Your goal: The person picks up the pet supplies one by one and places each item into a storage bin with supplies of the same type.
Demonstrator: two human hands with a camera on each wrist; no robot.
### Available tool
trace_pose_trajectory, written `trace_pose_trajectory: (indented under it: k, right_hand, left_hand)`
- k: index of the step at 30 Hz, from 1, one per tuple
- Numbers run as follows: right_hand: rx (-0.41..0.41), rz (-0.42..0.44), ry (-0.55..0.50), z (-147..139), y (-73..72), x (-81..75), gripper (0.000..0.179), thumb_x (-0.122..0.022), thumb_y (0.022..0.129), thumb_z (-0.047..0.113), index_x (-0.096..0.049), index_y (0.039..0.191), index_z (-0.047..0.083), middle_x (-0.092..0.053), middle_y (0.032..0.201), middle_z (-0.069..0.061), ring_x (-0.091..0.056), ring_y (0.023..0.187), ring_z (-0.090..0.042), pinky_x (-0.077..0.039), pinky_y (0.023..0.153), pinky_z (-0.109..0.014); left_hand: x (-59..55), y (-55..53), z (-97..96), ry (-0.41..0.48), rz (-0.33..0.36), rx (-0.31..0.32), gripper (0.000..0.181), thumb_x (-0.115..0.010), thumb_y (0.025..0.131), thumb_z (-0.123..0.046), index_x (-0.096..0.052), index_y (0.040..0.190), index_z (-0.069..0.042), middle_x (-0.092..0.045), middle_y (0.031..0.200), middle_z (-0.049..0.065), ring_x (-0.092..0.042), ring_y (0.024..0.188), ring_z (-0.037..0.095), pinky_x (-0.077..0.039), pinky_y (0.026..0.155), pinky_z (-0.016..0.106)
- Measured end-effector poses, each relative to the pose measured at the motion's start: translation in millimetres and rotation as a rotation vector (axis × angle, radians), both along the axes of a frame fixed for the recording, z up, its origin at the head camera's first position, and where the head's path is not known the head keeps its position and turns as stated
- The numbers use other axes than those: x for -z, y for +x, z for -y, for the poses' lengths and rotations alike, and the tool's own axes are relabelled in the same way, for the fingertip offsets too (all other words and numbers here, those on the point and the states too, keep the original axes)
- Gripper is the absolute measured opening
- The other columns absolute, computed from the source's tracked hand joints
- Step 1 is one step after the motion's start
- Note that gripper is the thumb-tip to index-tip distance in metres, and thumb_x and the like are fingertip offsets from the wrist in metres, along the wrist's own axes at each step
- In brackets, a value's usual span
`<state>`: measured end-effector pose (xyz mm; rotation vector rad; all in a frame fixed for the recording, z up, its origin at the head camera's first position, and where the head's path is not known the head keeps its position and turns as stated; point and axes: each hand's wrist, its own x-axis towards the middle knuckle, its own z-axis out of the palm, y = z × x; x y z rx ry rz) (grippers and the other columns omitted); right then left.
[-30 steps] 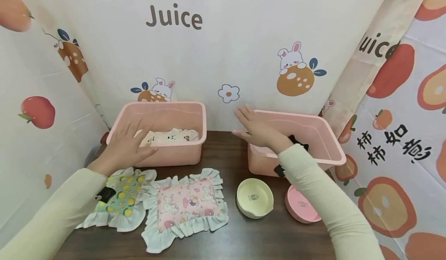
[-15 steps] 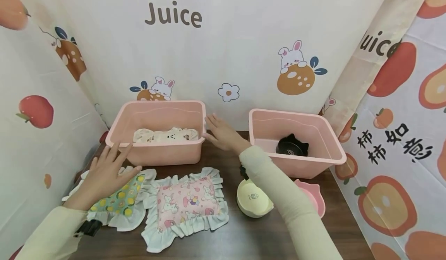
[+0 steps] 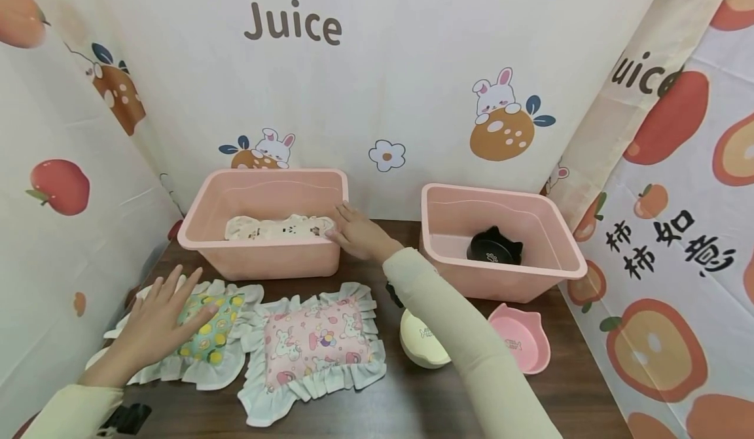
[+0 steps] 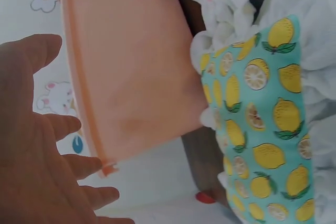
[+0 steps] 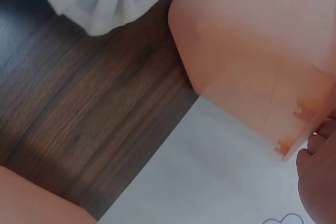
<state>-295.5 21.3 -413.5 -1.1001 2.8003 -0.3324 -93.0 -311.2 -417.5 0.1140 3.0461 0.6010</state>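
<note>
My left hand (image 3: 161,321) is raised with spread fingers over a small frilled cushion (image 3: 215,328) printed with lemons; in the left wrist view the lemon cushion (image 4: 262,124) lies to the right of that hand (image 4: 47,145). My right hand (image 3: 362,233) is at the right end of the left pink tub (image 3: 265,259), its fingertips right at the rim. In the right wrist view, only part of that hand (image 5: 320,177) shows beside the tub wall (image 5: 252,51). Inside this tub lies a cream cloth item (image 3: 279,228) with small animal prints.
A pink frilled cushion (image 3: 318,341) lies in front of the left tub. On the right, a second pink tub (image 3: 501,279) holds a black cat-eared bowl (image 3: 495,246). A cream bowl (image 3: 421,341), partly behind my right sleeve, and a pink cat-eared bowl (image 3: 524,337) stand before it.
My right hand has moved left from the right tub to the left tub's right end. My left hand has drawn back and down from the left tub's front to over the lemon cushion.
</note>
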Motion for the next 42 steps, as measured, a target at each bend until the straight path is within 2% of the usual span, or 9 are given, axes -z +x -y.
trace_pose_trajectory:
  k: [8,15,20,24,27,30,37,39,42]
  right_hand:
    - [0.01,-0.032,0.038,3.4,2.7,-0.5,0.066,-0.029,0.103,0.045,-0.014,0.154,0.006,-0.014,0.16,-0.012,-0.004,0.148,-0.022,-0.008,0.119,-0.033]
    - [-0.001,-0.049,0.056,3.6,4.2,-0.8,0.066,-0.028,0.103,0.045,-0.014,0.154,0.005,-0.014,0.16,-0.013,-0.005,0.148,-0.024,-0.009,0.119,-0.034]
    - [-0.012,-0.048,0.045,4.5,5.2,-0.1,0.064,-0.029,0.103,0.043,-0.016,0.153,0.004,-0.015,0.159,-0.013,-0.006,0.148,-0.025,-0.01,0.119,-0.035]
    - [-0.006,-0.062,0.04,4.1,3.7,2.7,0.064,-0.03,0.103,0.043,-0.017,0.153,0.005,-0.015,0.159,-0.013,-0.007,0.148,-0.024,-0.01,0.119,-0.033]
    - [0.001,-0.072,0.043,3.7,2.4,4.4,0.064,-0.029,0.103,0.043,-0.017,0.153,0.005,-0.015,0.159,-0.012,-0.006,0.148,-0.023,-0.009,0.119,-0.032]
    - [0.002,-0.076,0.041,3.1,1.8,4.4,0.064,-0.029,0.103,0.044,-0.017,0.153,0.006,-0.015,0.159,-0.012,-0.006,0.148,-0.023,-0.009,0.119,-0.032]
    - [-0.001,-0.073,0.026,2.5,1.2,5.3,0.063,-0.031,0.103,0.042,-0.018,0.153,0.005,-0.016,0.159,-0.012,-0.007,0.148,-0.023,-0.009,0.119,-0.032]
    - [-0.005,-0.085,0.033,2.1,0.9,5.9,0.063,-0.03,0.103,0.043,-0.018,0.153,0.005,-0.016,0.159,-0.012,-0.008,0.148,-0.024,-0.009,0.119,-0.033]
    - [-0.017,-0.106,0.044,1.4,0.5,7.0,0.063,-0.03,0.103,0.042,-0.019,0.153,0.004,-0.017,0.159,-0.013,-0.009,0.148,-0.026,-0.008,0.12,-0.035]
  left_hand:
    - [19.0,-0.3,10.0,0.009,0.021,0.025,0.081,-0.051,0.095,-0.046,-0.016,0.152,-0.002,-0.007,0.151,0.039,-0.004,0.129,0.069,-0.009,0.086,0.085]
    - [59.0,-1.4,38.8,0.046,-0.006,0.079,0.082,-0.061,0.091,-0.041,-0.022,0.151,-0.001,-0.015,0.149,0.039,-0.009,0.132,0.065,-0.009,0.098,0.078]
    - [81.8,1.4,56.2,0.042,0.036,0.138,0.089,-0.074,0.08,-0.042,-0.032,0.148,-0.001,-0.026,0.143,0.042,-0.016,0.124,0.072,-0.015,0.091,0.081]
    - [85.3,-1.2,63.1,-0.037,0.06,0.189,0.101,-0.085,0.065,-0.037,-0.035,0.147,-0.007,-0.032,0.143,0.037,-0.024,0.122,0.07,-0.026,0.086,0.08]
    - [84.1,-6.4,64.4,-0.104,0.081,0.177,0.107,-0.089,0.058,-0.033,-0.035,0.147,-0.009,-0.033,0.143,0.034,-0.027,0.122,0.065,-0.031,0.083,0.079]
    - [83.9,-12.6,63.9,-0.123,0.103,0.153,0.109,-0.09,0.056,-0.032,-0.034,0.147,-0.012,-0.032,0.143,0.034,-0.025,0.123,0.064,-0.025,0.083,0.082]
    - [87.3,-22.9,61.7,-0.081,0.136,0.165,0.114,-0.09,0.057,-0.019,-0.025,0.152,-0.018,-0.025,0.146,0.033,-0.013,0.127,0.066,-0.009,0.086,0.086]
    - [88.2,-25.1,61.4,-0.09,0.141,0.165,0.115,-0.089,0.058,-0.018,-0.023,0.152,-0.019,-0.023,0.147,0.032,-0.013,0.128,0.065,-0.01,0.087,0.085]
    - [87.9,-27.3,62.1,-0.146,0.138,0.178,0.117,-0.09,0.058,-0.023,-0.021,0.153,-0.02,-0.024,0.147,0.031,-0.02,0.126,0.061,-0.02,0.085,0.084]
